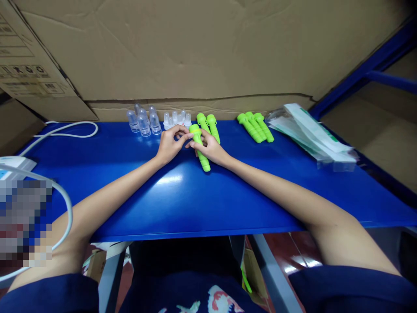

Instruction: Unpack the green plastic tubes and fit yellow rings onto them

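A lime-green flashlight [202, 159] is held above the blue table, its wide head pointing away from me and its ribbed handle toward me. My right hand [210, 147] is closed round its upper body. At the head's left side, my left hand [172, 142] has its thumb and fingers bent together in a pinch against it; any small part between them is hidden. Just behind my hands lie two more green flashlights [213, 128]. Clear plastic tips on a white base [177, 120] stand beyond my left fingers.
Clear plastic caps [143, 122] stand in a group at the back left. Several green flashlights [256, 127] and plastic bags [312, 134] lie to the right. A white cable [70, 208] loops at the left edge. Cardboard [195, 52] walls off the blue table [182, 204].
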Available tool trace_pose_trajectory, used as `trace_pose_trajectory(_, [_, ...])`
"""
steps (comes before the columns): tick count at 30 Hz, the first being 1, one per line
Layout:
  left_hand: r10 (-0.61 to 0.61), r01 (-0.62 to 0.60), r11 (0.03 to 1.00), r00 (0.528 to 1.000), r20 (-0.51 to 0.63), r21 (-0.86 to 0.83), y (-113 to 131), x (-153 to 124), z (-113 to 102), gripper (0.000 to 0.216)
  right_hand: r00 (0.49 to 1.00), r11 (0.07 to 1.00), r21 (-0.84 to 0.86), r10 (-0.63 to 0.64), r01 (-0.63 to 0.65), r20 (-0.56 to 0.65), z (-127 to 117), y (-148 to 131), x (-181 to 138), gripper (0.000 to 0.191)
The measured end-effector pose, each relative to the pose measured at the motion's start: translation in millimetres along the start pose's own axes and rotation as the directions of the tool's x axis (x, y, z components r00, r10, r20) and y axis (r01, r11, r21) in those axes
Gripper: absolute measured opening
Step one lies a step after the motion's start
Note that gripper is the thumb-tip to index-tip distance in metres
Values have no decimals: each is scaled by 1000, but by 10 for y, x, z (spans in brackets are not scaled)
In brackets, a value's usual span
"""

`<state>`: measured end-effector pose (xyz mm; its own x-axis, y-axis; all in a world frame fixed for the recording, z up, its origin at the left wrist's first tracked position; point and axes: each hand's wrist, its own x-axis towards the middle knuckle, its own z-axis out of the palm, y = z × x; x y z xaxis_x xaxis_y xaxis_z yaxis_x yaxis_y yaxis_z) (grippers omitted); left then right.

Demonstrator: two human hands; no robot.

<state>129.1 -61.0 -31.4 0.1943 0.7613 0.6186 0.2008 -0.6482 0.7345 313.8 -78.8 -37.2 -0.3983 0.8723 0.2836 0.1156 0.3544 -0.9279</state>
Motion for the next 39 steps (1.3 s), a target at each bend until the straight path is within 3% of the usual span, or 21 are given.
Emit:
trace_pose_trajectory(7, [-6, 6, 1000, 1000, -6, -14, 10, 4, 15, 38, 1000, 1000, 3, 13, -13, -4, 15, -19, -10, 54])
trace_pose_trajectory(13, [119, -114, 988, 992, -50, 100, 12, 4, 11, 24, 999, 1000, -16, 7, -7, -38, 18, -71, 5, 59])
trace_pose_trajectory(19, [163, -161, 973, 987, 6, 163, 31, 15, -20, 14, 998, 998, -59, 20, -23, -52, -8, -99, 1, 58])
trace_pose_trajectory(32, [233, -242, 950, 970, 66, 200, 32, -2, -20, 17, 997, 999, -38, -40, 38, -62, -6, -32, 25, 51])
trace_pose_trajectory(39, [260, -263, 951, 965, 41, 165, 11, -1, 1, 19, 998, 999, -41, -10, 7, -69, -11, -47, 20, 55])
